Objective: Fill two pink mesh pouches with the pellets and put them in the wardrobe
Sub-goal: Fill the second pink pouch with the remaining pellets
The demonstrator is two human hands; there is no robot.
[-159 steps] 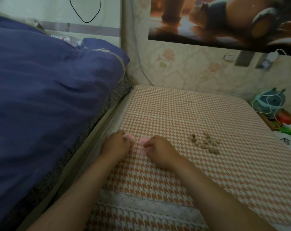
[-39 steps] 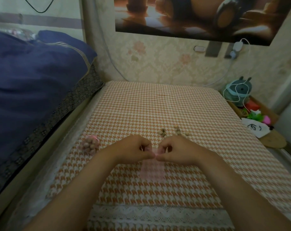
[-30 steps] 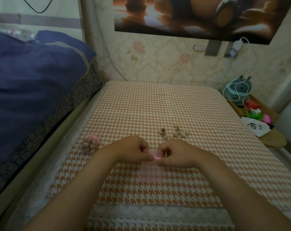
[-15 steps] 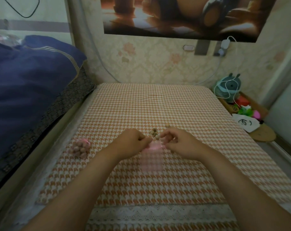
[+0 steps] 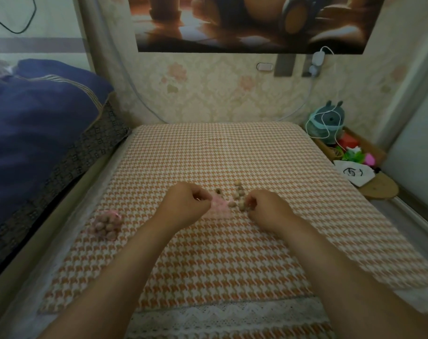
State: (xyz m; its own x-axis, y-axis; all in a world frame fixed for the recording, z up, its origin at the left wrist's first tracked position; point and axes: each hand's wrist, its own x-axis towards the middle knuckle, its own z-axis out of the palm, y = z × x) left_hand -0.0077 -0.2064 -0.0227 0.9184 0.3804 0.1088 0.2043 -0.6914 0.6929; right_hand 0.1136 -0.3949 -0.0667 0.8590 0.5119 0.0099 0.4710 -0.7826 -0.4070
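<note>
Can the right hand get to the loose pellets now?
Probably yes: the right hand is already at the loose pellets, fingers curled beside them, with nothing lying between.

Views: 1, head-worn.
Facing: forward and down over the checked table (image 5: pixel 232 253), toward the wall.
Nearness: close, forearms fill the foreground.

You are in a home bedroom: a houndstooth-covered bed (image 5: pixel 232 155), navy quilt (image 5: pixel 36 123), floral wallpaper (image 5: pixel 220 89), a poster (image 5: pixel 244 23) and a plush toy (image 5: pixel 327 118).
</note>
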